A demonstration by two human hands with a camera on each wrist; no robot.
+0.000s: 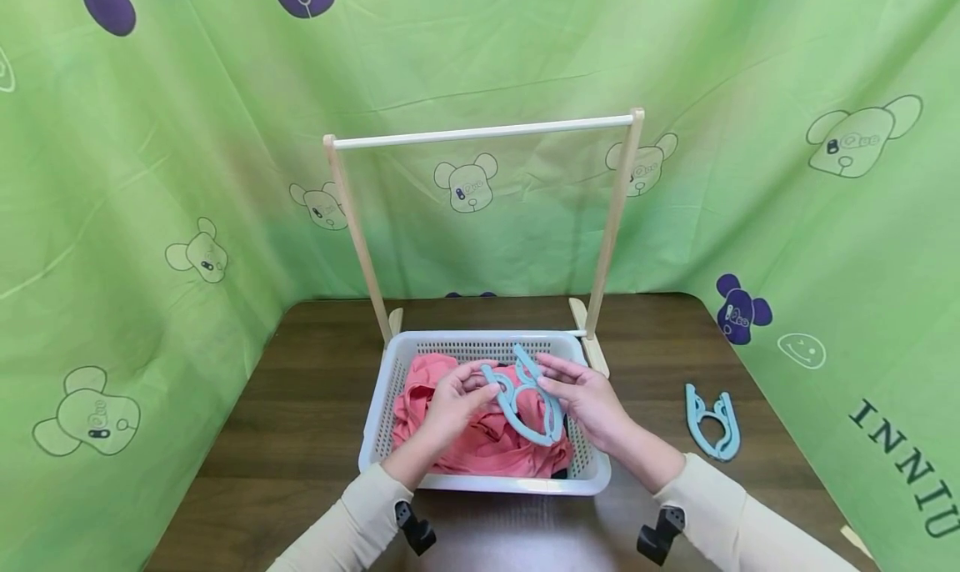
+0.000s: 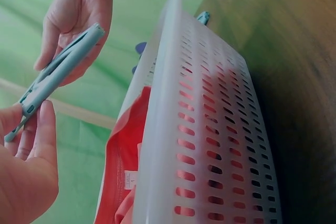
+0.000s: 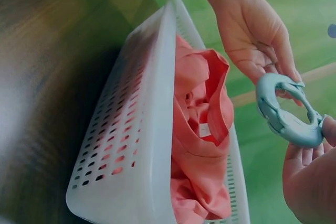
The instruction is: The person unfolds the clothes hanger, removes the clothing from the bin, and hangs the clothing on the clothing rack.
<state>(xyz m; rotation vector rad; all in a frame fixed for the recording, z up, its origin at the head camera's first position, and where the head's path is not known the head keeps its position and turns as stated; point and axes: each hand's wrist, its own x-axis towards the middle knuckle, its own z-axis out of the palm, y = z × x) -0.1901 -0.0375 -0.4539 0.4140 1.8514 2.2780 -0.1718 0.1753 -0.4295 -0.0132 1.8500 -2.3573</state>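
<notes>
A light blue folding clothes hanger (image 1: 553,415) is held above the basket between both hands, its two arms folded close together. My left hand (image 1: 453,398) pinches one arm between thumb and fingers. On the other side my right hand (image 1: 591,398) grips the second arm. The left wrist view shows the hanger (image 2: 63,72) edge-on; in the right wrist view the hanger (image 3: 270,100) appears as a curved loop. Beneath the hands, coral-pink clothing (image 1: 487,451) lies crumpled in a white perforated basket (image 1: 487,483). A collar with a white label (image 3: 204,129) shows in it.
Behind the basket stands a wooden rack with a white top bar (image 1: 487,132). Another folded blue hanger (image 1: 727,449) lies on the brown wooden table (image 1: 300,422), to the right. Green patterned cloth (image 1: 225,138) surrounds the table at the back and sides.
</notes>
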